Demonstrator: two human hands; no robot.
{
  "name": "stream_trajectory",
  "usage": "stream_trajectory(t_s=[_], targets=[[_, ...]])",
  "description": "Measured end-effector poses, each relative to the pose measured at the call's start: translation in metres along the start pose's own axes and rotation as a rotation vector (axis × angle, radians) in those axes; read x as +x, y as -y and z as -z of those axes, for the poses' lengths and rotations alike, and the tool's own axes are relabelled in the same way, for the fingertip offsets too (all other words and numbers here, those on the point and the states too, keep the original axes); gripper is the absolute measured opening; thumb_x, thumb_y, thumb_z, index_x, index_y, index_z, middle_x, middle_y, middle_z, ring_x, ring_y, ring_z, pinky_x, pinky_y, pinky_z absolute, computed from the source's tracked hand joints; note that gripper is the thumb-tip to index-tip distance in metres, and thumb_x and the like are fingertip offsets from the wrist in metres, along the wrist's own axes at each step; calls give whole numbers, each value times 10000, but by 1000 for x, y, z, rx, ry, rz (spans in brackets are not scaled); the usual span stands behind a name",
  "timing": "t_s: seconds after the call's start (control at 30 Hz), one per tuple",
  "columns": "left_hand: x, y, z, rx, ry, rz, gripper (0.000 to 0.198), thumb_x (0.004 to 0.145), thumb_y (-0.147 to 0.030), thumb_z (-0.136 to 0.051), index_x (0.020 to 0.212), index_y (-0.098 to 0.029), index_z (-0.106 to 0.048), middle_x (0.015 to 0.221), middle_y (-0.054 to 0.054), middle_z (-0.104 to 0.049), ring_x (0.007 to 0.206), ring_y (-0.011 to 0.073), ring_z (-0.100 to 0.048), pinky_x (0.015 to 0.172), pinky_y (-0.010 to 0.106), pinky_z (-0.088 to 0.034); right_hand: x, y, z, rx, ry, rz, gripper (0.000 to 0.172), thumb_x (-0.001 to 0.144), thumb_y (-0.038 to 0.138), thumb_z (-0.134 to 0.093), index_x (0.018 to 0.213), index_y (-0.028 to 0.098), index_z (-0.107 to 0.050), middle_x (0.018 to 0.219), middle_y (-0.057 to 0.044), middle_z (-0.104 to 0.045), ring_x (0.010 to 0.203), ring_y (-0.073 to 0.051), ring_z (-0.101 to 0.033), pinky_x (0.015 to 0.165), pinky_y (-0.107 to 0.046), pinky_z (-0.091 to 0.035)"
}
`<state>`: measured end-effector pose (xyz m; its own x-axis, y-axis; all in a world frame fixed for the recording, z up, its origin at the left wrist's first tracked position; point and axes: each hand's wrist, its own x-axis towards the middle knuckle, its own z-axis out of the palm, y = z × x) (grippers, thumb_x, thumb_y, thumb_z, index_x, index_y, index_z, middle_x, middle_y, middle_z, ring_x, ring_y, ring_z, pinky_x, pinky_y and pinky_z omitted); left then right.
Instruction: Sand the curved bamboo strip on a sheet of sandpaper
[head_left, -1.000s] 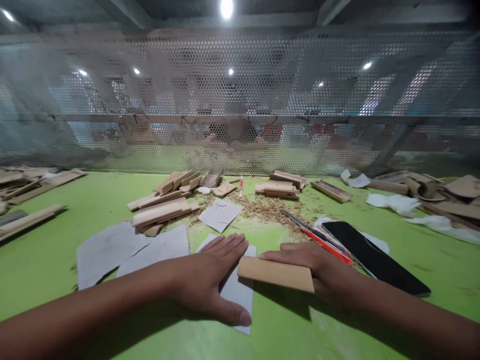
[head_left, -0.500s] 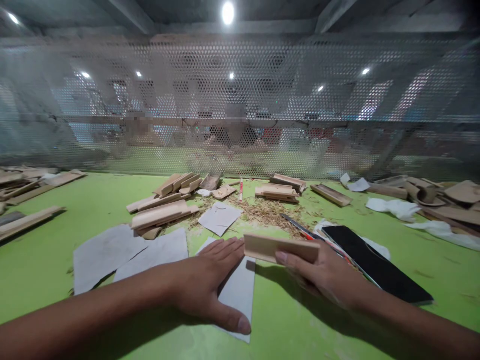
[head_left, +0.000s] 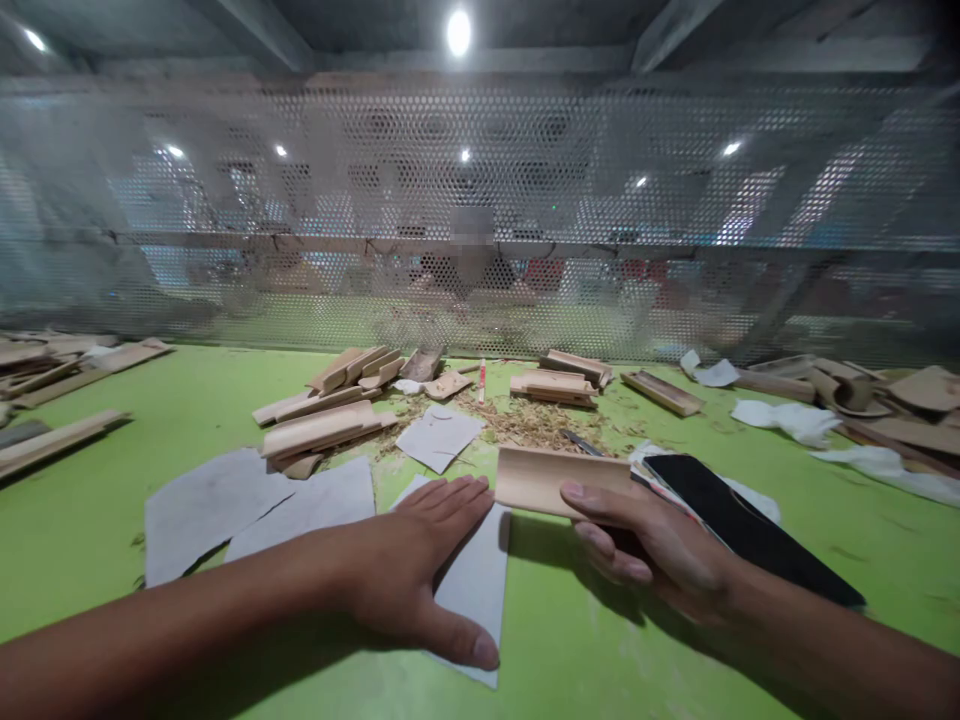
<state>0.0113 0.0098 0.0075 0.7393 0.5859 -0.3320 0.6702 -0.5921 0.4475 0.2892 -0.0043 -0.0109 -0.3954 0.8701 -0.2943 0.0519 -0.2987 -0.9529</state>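
My left hand lies flat with fingers stretched out on a piece of white paper, pressing it on the green table. In my right hand is a curved, pale brown strip that looks like bark or bamboo sheath, gripped at its right end between thumb and fingers. Its left end reaches close to my left fingertips, raised above the table. Two larger white sheets lie left of my left hand, and a small white square sits beyond the fingertips.
Curved strips are stacked beyond the paper, with more at centre right. Brown shavings lie between them. A black phone-like slab is beside my right hand, a partly hidden blade near it. Perforated metal screen stands behind.
The strip in my right hand has tilted so that more of its broad face shows. My right fingers have shifted lower and loosened below it. My left hand stays in place.
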Motion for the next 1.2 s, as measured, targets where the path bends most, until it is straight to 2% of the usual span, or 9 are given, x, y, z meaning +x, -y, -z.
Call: stream_trajectory(t_s=[0.17, 0.27, 0.37, 0.43, 0.5, 0.7, 0.83, 1.07, 1.2], targets=[[0, -1, 0, 2, -9, -6, 1302, 772, -846, -682, 1678, -121, -90, 1701, 184, 12, 1565, 413, -25, 1262, 574, -112, -1, 0, -3, -85, -22, 44, 592, 889, 644, -632, 517, 210, -479, 394, 80, -341, 385, -75, -227, 424, -251, -178], [1, 0, -1, -1, -11, -13, 1296, 778, -836, -686, 1672, -92, -115, 1694, 210, 5, 1564, 421, -31, 1259, 582, -108, -3, 0, 0, -364, -91, 168, 505, 923, 568, -638, 584, 198, -585, 453, 39, -468, 400, -101, -360, 422, -250, -266], [2, 2, -2, 0, -32, -44, 1285, 774, -836, -694, 1673, -108, -134, 1698, 210, -9, 1564, 424, -38, 1261, 580, -109, -3, 0, 6, -731, 36, 460, 270, 982, 387, -594, 1069, 197, -766, 851, -73, -763, 737, -208, -683, 650, -282, -515], [2, 4, -3, 1, -52, -61, 1272, 769, -839, -696, 1677, -141, -141, 1706, 195, -24, 1564, 424, -48, 1262, 576, -122, -3, 0, 9, -872, 166, 617, 383, 996, 312, -559, 1352, 231, -674, 1170, -113, -770, 985, -248, -723, 847, -324, -549], [2, 5, -3, 7, -53, -59, 1273, 766, -841, -696, 1678, -149, -140, 1711, 187, -27, 1566, 422, -50, 1264, 570, -126, -5, 0, 7, -908, 223, 658, 447, 998, 298, -565, 1440, 246, -613, 1254, -120, -751, 1010, -249, -736, 873, -318, -554], [2, 4, -3, 12, -42, -56, 1256, 774, -840, -690, 1671, -126, -177, 1703, 210, -62, 1565, 423, -75, 1263, 571, -121, -8, 7, -7, -801, 269, 561, 395, 1053, 366, -506, 1406, 259, -647, 1079, -57, -788, 855, -199, -722, 761, -252, -546], [2, 4, -3, 0, -40, -48, 1297, 768, -843, -695, 1670, -93, -142, 1698, 222, -19, 1565, 426, -43, 1261, 578, -116, -6, 10, -6, -805, 177, 562, 392, 1062, 382, -487, 1381, 258, -677, 1122, -68, -777, 955, -224, -715, 870, -299, -541], [3, 4, -4, 4, -46, -63, 1260, 771, -856, -678, 1672, -136, -172, 1708, 200, -45, 1569, 414, -53, 1263, 577, -113, -9, 8, -9, -687, 128, 389, 337, 1019, 407, -548, 1242, 276, -763, 1047, -36, -784, 961, -259, -689, 852, -337, -536], [4, 5, -4, 11, -34, -52, 1271, 779, -880, -641, 1674, -123, -149, 1709, 196, -20, 1571, 406, -34, 1269, 564, -88, -12, 5, -10, -681, 87, 299, 350, 993, 467, -570, 1089, 221, -800, 880, -38, -752, 780, -225, -638, 681, -298, -505]])
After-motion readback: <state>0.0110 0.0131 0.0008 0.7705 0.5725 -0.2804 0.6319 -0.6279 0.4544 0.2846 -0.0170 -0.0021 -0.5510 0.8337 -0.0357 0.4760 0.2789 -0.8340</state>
